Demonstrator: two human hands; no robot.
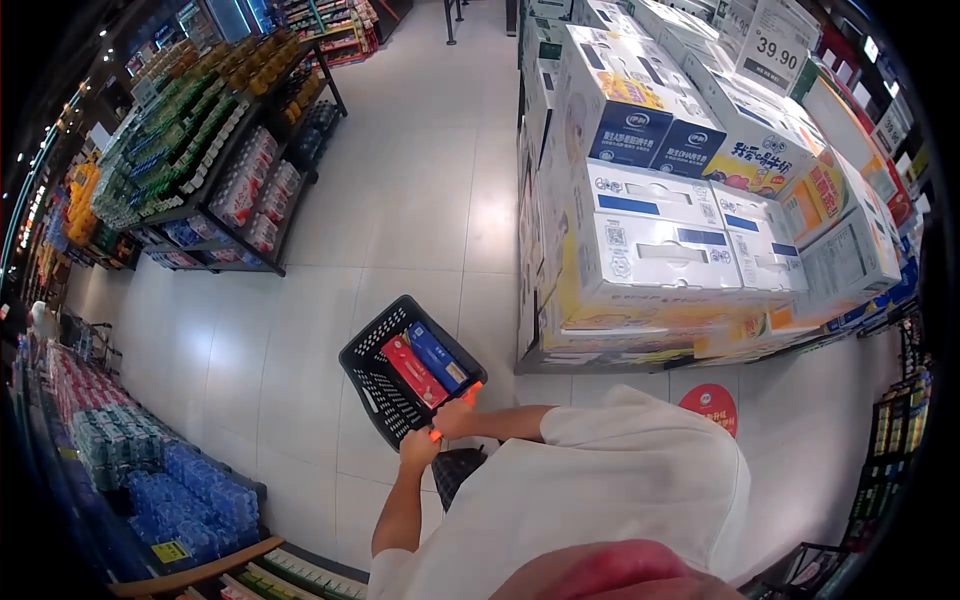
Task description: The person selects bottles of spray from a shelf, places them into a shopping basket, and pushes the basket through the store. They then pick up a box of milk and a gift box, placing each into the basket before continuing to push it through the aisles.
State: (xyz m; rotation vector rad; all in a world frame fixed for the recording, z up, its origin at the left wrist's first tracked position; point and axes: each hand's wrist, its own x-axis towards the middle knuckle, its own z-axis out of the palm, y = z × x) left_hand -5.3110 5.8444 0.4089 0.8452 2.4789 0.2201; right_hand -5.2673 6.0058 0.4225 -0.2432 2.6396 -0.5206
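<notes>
A black plastic shopping basket with slotted walls hangs in front of my body, tilted in this view. My left hand is wrapped round one end of its orange handle, at the near side. Close beside it, my right hand grips the same handle nearer the other end. Inside the basket lie a red box and a blue box, side by side. Both hands hide the middle of the handle.
Stacked milk cartons stand at the right under a price sign reading 39.90. Bottle shelves line the upper left; packs of bottled water fill the lower left. A tiled aisle runs between, with a red floor sticker.
</notes>
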